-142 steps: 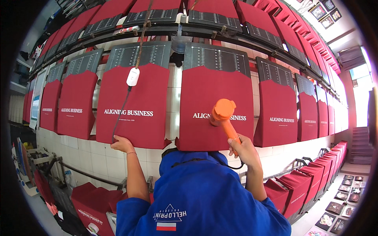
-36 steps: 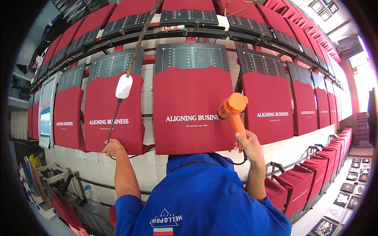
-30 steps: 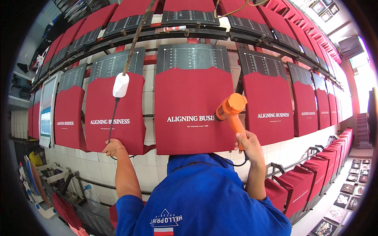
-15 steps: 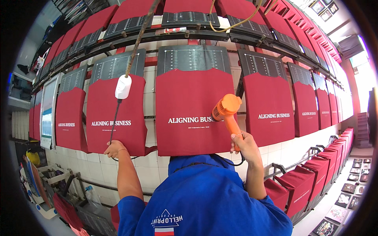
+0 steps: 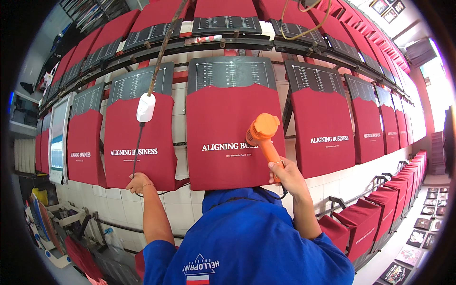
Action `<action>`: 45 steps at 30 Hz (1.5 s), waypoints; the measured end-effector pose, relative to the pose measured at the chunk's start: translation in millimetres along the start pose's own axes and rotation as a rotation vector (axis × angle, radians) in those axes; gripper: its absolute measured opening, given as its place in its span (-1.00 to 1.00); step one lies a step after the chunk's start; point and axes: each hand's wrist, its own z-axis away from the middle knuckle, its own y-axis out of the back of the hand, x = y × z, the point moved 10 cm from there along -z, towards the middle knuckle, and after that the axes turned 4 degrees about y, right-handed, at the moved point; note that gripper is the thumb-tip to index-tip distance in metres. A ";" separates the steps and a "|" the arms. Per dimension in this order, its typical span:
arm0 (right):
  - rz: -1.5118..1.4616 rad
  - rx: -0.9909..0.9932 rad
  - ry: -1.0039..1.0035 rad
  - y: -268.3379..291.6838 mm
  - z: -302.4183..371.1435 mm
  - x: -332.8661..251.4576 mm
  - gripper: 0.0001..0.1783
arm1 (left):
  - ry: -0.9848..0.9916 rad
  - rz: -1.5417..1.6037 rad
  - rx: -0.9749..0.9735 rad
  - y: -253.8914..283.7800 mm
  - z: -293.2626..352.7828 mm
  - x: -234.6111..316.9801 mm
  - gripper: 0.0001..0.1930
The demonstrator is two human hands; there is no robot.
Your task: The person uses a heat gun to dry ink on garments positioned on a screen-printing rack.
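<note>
The right hand grips the orange heat gun, aimed at the red shirt on its pallet at twelve o'clock, while the left hand pinches the neighbouring shirt's hem at nine o'clock; lingering heat could scorch the print.

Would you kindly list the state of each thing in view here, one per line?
Orange heat gun: held up by the right hand, nozzle facing the middle red shirt.
Middle red shirt: stretched flat on its board.
Left hand: at the lower edge of the neighbouring red shirt.
White pendant: hanging on its cable.
</note>
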 end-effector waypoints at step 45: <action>0.041 0.180 -0.038 -97.2 4.2 -4.4 -0.68 | -0.439 0.244 -0.116 -14.6 -100.2 34.7 -0.30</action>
